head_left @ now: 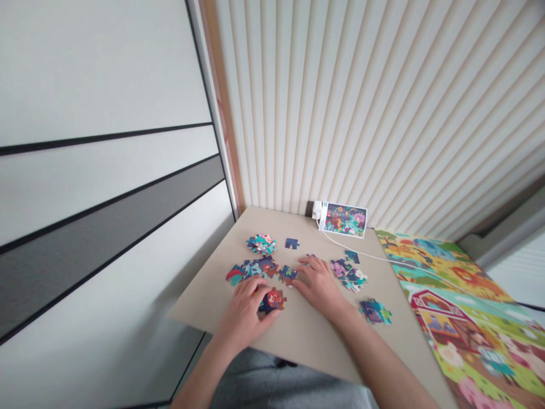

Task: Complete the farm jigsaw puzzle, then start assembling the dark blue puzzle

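Note:
My left hand [243,311] is curled around a puzzle piece [275,300] with a red and brown picture, near the table's front edge. The thumb lies along its near side and the fingers along its far side. My right hand [320,286] rests low over the table with its fingers apart. Its thumb side is beside a dark blue and brown puzzle piece [288,275]; whether they touch I cannot tell. Another piece is partly hidden beyond its fingertips. Just past my left hand lies a cluster of puzzle pieces [252,267], dark blue, teal and red.
A pile of pieces [261,243] and a single piece [292,243] lie farther back. More pieces [354,278] and a small stack [375,312] are at right. A picture card [344,219] leans by a white charger [317,209] with its cable. Large illustrated sheets [464,307] cover the right side.

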A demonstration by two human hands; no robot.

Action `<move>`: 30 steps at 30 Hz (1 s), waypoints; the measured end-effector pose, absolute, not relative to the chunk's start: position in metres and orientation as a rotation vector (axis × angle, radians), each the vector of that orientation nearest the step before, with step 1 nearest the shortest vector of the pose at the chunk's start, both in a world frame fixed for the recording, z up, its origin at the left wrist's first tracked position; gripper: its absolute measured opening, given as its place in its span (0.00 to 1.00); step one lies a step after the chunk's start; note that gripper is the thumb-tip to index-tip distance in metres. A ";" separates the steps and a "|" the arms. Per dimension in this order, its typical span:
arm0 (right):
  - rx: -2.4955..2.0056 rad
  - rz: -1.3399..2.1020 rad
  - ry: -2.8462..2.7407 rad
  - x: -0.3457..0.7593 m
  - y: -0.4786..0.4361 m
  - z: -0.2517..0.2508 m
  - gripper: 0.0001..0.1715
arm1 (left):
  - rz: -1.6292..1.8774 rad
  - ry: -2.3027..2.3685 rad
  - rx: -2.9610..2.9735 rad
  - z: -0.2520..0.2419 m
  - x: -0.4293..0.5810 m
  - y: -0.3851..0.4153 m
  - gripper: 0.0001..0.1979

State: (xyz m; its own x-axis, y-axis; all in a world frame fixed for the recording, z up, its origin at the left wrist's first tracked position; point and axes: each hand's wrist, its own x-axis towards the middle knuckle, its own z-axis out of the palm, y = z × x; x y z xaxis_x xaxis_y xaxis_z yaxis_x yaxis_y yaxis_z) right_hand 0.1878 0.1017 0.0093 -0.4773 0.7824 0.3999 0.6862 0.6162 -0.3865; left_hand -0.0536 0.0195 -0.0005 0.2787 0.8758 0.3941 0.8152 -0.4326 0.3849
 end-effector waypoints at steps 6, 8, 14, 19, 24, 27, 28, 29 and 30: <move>-1.197 0.474 -2.174 0.196 0.108 0.014 0.09 | 0.899 1.583 2.424 0.002 -0.053 0.018 0.19; -1.211 0.626 -2.099 0.196 0.109 0.013 0.11 | 0.926 1.571 2.411 0.000 -0.054 0.019 0.19; -1.189 0.799 -1.932 0.195 0.112 0.007 0.13 | 0.979 1.551 2.335 -0.017 -0.058 0.021 0.26; -1.138 0.942 -1.834 0.195 0.113 0.006 0.18 | 1.018 1.537 2.325 -0.031 -0.062 0.023 0.33; -1.132 0.967 -1.824 0.194 0.112 0.007 0.19 | 1.041 1.521 2.279 -0.035 -0.062 0.026 0.35; -1.137 0.961 -1.828 0.193 0.112 0.007 0.19 | 1.068 1.530 2.255 -0.035 -0.062 0.028 0.36; -1.139 0.957 -1.828 0.193 0.112 0.007 0.19 | 1.069 1.532 2.247 -0.036 -0.062 0.028 0.36; -1.142 0.955 -1.829 0.193 0.112 0.006 0.19 | 1.069 1.536 2.240 -0.036 -0.062 0.028 0.37; -1.144 0.955 -1.833 0.193 0.112 0.005 0.19 | 1.066 1.539 2.235 -0.036 -0.062 0.029 0.37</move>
State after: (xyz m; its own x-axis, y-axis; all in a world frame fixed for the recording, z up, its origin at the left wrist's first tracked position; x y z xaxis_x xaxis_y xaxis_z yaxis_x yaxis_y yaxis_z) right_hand 0.1933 0.1124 0.0054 -0.3099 0.9271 0.2108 0.3587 0.3193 -0.8772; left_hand -0.0620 0.0285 -0.0364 0.1856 0.8810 0.4352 0.7172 -0.4242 0.5529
